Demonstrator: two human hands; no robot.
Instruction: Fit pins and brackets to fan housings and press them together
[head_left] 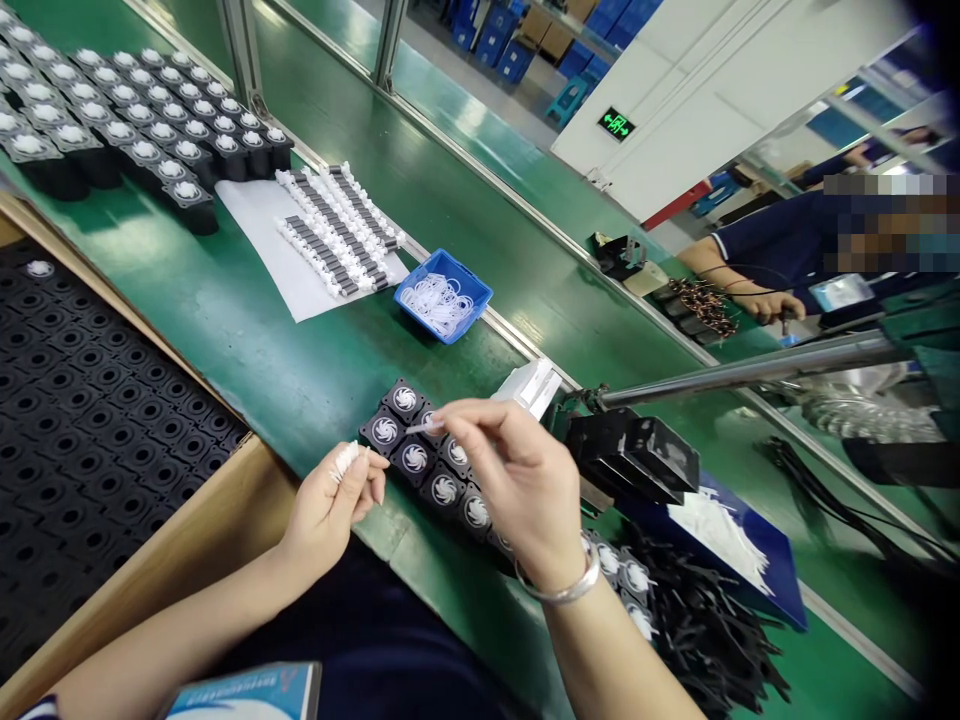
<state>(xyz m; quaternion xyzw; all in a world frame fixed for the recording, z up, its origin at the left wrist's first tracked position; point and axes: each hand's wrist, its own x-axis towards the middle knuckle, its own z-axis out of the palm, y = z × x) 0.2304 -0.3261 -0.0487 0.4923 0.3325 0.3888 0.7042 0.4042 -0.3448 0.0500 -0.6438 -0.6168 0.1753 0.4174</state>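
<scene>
Your right hand [525, 485] pinches a thin white stick [418, 429], pointing left above the black blocks [444, 489], and is nearer them; your left hand [324, 508], beside their left end, pinches small white pieces [344, 462].

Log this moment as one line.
left hand: holds small white pieces | right hand: pinches thin pale piece over black-and-white units, contact unclear | nearby: blue bin of white rings
</scene>
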